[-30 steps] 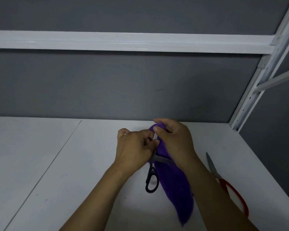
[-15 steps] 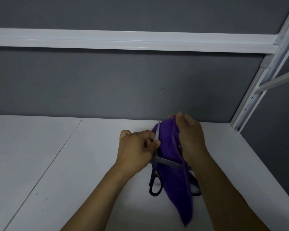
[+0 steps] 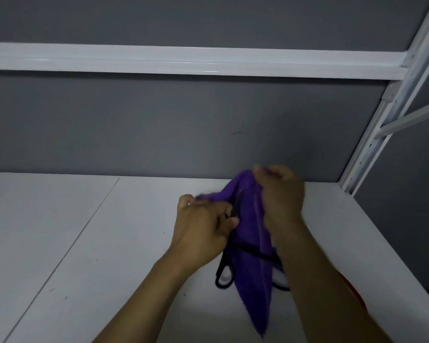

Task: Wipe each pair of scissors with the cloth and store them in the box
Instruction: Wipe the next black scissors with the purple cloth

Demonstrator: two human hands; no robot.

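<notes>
- Left hand [image 3: 203, 226] holds black-handled metal scissors [image 3: 223, 286], spread open, above the white counter [image 3: 84, 243].
- Right hand [image 3: 280, 191] has its grip on a purple fabric cloth [image 3: 253, 268] draped over the scissors.

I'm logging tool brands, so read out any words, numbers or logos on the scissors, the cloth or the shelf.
No readable text anywhere.
The black-handled scissors, purple cloth, white shelf and grey wall show no print. The blades are blurred and mostly covered, so any stamp cannot be told.

Btwn left hand [image 3: 203, 226] & right hand [image 3: 281, 191]: cloth [image 3: 253, 271] on scissors [image 3: 248, 250].
</notes>
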